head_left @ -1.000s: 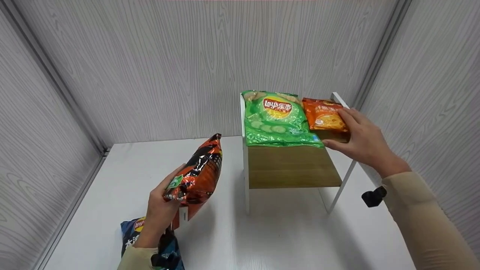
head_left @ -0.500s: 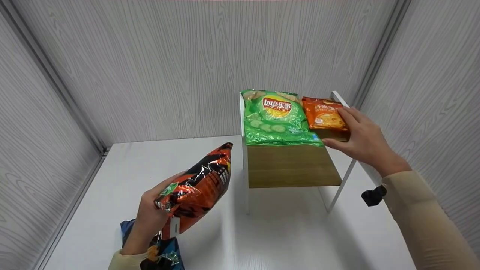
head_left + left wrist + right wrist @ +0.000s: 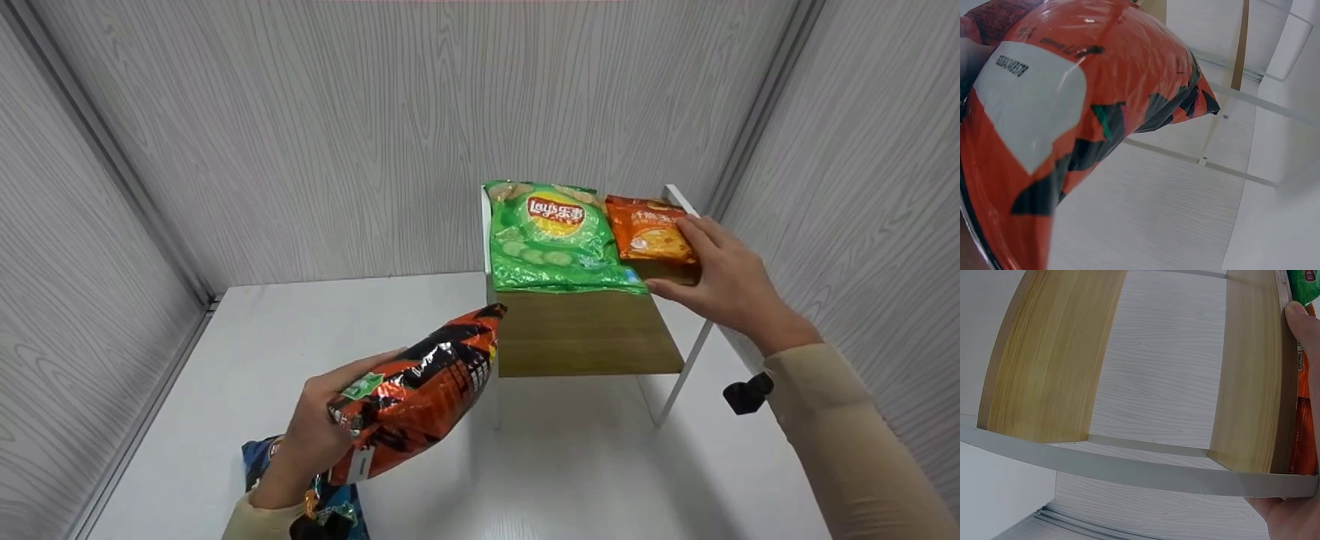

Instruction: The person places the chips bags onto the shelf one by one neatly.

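My left hand (image 3: pixel 322 416) grips a puffed red, orange and black chip bag (image 3: pixel 431 397) by its near left end. The bag slants up to the right, its tip overlapping the left post of the two-tier shelf (image 3: pixel 585 337) in the head view. In the left wrist view its red back (image 3: pixel 1134 62) shows a white label. On the shelf's top right corner my right hand (image 3: pixel 731 289) takes hold, thumb at the board's front edge and fingers over a small orange snack bag (image 3: pixel 649 232). Beside that bag lies a green Lay's chip bag (image 3: pixel 551 232), hanging slightly over the front edge.
Under my left forearm a blue Lay's chip bag (image 3: pixel 345 514) lies on the white table (image 3: pixel 292 330), partly hidden. The shelf has wooden boards and white metal side frames, seen from the side in the right wrist view. Grey wood-grain panels (image 3: pixel 337 135) enclose the back and sides.
The chip bag in my left hand has tilted over to the right, its tip swinging right and down toward the shelf's left post. My right hand and the bags on the shelf stay put.
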Motion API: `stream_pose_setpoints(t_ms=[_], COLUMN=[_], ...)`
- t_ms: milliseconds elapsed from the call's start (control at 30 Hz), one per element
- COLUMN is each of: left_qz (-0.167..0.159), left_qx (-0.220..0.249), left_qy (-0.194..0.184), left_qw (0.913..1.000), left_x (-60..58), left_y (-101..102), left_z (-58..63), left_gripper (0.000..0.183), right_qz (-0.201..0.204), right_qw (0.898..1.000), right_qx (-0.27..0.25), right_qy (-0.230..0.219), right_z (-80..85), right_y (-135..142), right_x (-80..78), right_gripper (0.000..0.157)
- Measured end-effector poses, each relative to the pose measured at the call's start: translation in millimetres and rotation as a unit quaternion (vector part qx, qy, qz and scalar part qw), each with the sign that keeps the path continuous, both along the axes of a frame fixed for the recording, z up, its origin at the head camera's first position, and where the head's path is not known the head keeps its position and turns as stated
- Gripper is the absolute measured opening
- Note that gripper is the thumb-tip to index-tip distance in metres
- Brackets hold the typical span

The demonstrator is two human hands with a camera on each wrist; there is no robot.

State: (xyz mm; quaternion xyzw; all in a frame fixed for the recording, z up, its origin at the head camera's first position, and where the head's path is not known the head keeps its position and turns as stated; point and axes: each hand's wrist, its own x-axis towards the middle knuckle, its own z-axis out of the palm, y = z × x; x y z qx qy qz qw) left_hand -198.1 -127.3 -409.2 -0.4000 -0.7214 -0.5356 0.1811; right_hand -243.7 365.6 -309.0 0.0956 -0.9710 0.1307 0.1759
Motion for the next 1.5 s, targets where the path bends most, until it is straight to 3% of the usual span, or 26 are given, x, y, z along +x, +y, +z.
stream_pose_setpoints(t_ms=[300,633,900,1000,1200,1500], left_qz=[-0.043,-0.086,-0.083,-0.069,-0.046,0.000], left_qx=[-0.040,-0.079,-0.139,-0.173,-0.243,-0.299], left_qy=[0.010,0.088,0.123,0.147,0.198,0.277], left_qw=[0.9982,0.9892,0.9790,0.9715,0.9484,0.9133], left_x=[-3.2,-3.1,3.7,4.7,1.8,-7.2], left_y=[32,67,93,102,120,140], left_z=[7.8,12.6,17.0,17.8,15.8,8.6], left_gripper=[0.066,0.069,0.074,0.074,0.076,0.077], right_qz=[0.000,0.002,-0.003,-0.002,-0.001,0.000], right_qw=[1.000,1.000,1.000,1.000,1.000,1.000], right_qx=[-0.003,0.000,0.000,0.001,-0.001,-0.003], right_qy=[0.003,0.007,0.001,0.004,0.007,0.008], right_z=[-0.6,0.4,-0.5,-0.6,-2.3,-1.6], right_y=[1,1,1,1,1,2], right_x=[-0.2,-0.3,-0.6,-0.3,-0.1,-0.8], right_gripper=[0.096,0.094,0.095,0.095,0.095,0.097])
